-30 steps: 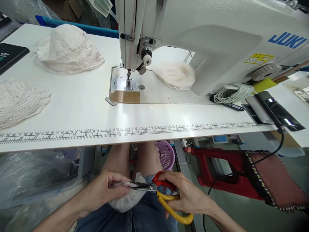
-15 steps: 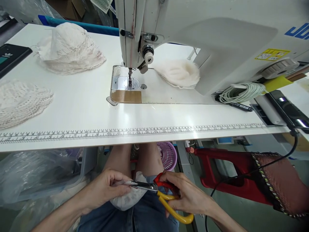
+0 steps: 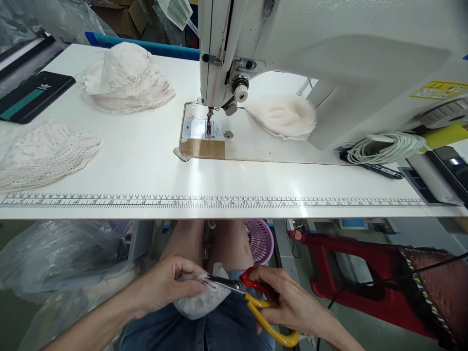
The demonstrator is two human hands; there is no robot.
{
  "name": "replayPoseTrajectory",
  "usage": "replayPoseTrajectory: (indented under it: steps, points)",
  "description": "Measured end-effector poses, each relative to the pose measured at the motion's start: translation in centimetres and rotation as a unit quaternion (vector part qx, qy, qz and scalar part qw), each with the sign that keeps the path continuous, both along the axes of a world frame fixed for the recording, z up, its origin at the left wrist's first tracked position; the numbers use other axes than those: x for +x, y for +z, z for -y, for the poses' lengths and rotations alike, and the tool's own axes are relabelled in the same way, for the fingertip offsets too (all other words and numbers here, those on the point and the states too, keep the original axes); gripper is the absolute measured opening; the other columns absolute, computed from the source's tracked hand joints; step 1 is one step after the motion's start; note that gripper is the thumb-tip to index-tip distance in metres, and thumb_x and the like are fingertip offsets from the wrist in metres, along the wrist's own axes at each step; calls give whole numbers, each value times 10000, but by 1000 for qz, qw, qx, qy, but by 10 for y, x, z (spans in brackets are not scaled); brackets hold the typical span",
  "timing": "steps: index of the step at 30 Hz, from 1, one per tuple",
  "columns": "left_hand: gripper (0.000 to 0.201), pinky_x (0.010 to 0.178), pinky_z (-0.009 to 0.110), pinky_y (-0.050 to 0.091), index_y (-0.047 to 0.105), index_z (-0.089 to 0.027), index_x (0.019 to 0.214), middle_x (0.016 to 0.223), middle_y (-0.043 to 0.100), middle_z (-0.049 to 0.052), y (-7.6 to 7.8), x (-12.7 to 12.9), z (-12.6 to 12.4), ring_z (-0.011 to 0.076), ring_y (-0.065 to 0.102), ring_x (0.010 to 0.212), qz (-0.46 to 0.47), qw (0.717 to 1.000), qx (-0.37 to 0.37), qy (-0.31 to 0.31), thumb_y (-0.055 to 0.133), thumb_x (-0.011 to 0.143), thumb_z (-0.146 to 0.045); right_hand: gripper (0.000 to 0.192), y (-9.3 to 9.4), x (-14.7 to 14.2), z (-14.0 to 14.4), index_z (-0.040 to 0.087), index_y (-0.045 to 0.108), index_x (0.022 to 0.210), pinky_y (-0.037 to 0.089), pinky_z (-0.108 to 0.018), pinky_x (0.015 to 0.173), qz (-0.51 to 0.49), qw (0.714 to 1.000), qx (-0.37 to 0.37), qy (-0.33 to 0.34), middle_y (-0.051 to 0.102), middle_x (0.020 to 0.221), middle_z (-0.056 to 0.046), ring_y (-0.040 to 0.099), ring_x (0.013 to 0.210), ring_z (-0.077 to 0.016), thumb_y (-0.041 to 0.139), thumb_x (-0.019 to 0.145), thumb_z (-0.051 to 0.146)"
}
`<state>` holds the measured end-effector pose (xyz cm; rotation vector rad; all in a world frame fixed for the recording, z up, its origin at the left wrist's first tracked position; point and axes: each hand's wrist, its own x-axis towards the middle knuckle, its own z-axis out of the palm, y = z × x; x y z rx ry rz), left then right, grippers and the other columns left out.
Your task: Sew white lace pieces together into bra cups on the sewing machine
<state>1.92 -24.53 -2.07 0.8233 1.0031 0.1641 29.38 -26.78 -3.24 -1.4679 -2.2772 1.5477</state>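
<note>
My left hand (image 3: 166, 287) pinches a small white fabric piece (image 3: 199, 302) over my lap, below the table's front edge. My right hand (image 3: 292, 304) grips scissors (image 3: 256, 304) with one red and one yellow handle. Their blades point left and meet the edge of the fabric right at my left fingertips. Part of the fabric is hidden under my left hand.
A white sewing machine (image 3: 329, 53) stands on the white table (image 3: 146, 156), which has a printed ruler (image 3: 219, 202) along its front. Piles of white lace pieces (image 3: 127, 80) lie left; another pile (image 3: 283, 114) lies under the machine arm. A coiled cable (image 3: 383, 148) lies right. A purple basket (image 3: 258, 239) and a red stool (image 3: 365, 265) stand below.
The view has shifted slightly, so the table and machine sit further right in the picture. Both hands stay together over my lap with the scissors at the fabric edge.
</note>
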Motion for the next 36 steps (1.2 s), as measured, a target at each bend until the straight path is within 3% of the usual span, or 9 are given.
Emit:
replayPoseTrajectory:
  steps: [3,10,18,24,31,36]
  points:
    - [307,555,188,336,740,-126,851,674,676,11,-1,0,1,114,505,598,5,1000,1,-4,678,739,-404,485,4,-3,-2,222,574,1009,394,-215,643,-1,1000,4,5,630,928,11,566,749,-160,806,597,326]
    - [320,560,189,356,736,-133,873,698,694,15,-4,0,3,127,539,613,12,1000,-4,-5,682,731,-415,436,2,-4,-4,231,567,1033,401,-218,639,-1,1000,7,19,632,933,-2,575,759,-171,762,659,340]
    - [329,590,199,376,735,-118,864,752,710,42,-3,0,1,141,555,644,17,1000,-8,-4,677,739,-416,394,0,-4,-5,190,567,1002,360,-188,536,-16,999,-1,30,596,746,5,522,629,-132,659,750,478]
    - [306,520,183,312,739,-143,844,629,644,-7,-3,0,2,111,475,570,0,1000,0,-9,671,744,-424,424,-3,-6,-1,209,557,1045,375,-186,549,0,1000,-7,23,582,768,17,511,649,-132,706,697,400]
    - [288,547,186,326,735,-136,828,681,674,11,-2,-1,3,116,490,595,12,1000,-10,-4,675,738,-403,386,-1,-8,-2,201,578,980,370,-188,557,-2,1000,13,28,587,751,13,512,642,-131,682,724,469]
    - [285,525,176,303,737,-123,852,655,662,9,-1,-1,3,96,449,570,15,1000,-8,3,681,735,-377,459,-2,-10,1,199,576,949,347,-187,532,13,999,24,29,569,703,31,487,606,-125,715,667,533]
